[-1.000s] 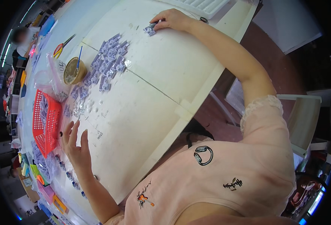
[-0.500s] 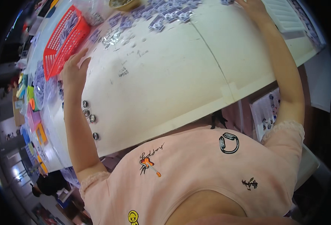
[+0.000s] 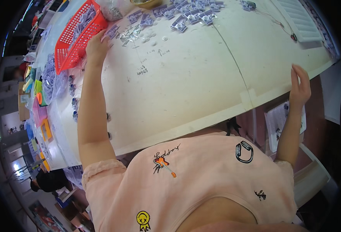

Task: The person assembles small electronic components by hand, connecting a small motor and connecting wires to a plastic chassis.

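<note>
My left hand [image 3: 96, 47] reaches to the near side of a red slotted basket [image 3: 64, 48]. Its fingertips are at the edge of a single purple plastic part [image 3: 111, 31] lying on the table; whether they grip it is hard to see. My right hand [image 3: 300, 86] hovers by the table's right front edge, empty, thumb and fingers apart. Far beyond it lies a purple part with a grey block [image 3: 248, 5], its thin wires running to a small dark piece [image 3: 293, 37]. Metal pins [image 3: 130, 35] and white discs [image 3: 164, 38] lie right of my left hand.
Several purple parts [image 3: 193, 16] cluster at the back beside a yellowish bowl [image 3: 147, 4] and a clear bag [image 3: 112, 11]. A white ribbed tray [image 3: 300, 21] lies at the far right. Purple pieces in bags [image 3: 52, 79] and small round parts [image 3: 74, 103] are left of my forearm.
My left hand has moved forward to the lone purple part. The right hand has let go of the wired purple part and drawn back toward the front edge. The view has shifted slightly.
</note>
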Action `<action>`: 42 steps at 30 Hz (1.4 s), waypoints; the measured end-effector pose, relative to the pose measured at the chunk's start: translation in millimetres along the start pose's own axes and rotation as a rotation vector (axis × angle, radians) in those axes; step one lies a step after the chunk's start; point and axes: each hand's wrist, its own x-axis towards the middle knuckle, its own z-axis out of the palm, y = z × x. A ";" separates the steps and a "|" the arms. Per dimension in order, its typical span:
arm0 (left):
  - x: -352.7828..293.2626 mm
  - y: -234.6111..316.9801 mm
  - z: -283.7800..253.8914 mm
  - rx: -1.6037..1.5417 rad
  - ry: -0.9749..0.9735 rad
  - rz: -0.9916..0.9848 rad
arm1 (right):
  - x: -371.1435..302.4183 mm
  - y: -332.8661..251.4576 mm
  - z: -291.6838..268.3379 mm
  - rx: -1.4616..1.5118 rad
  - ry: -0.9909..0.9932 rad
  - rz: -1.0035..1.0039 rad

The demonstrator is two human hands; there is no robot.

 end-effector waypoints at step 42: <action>-172.5 148.9 -32.9 -0.085 -0.164 0.265 | -213.6 210.3 -85.4 -0.904 -0.619 0.573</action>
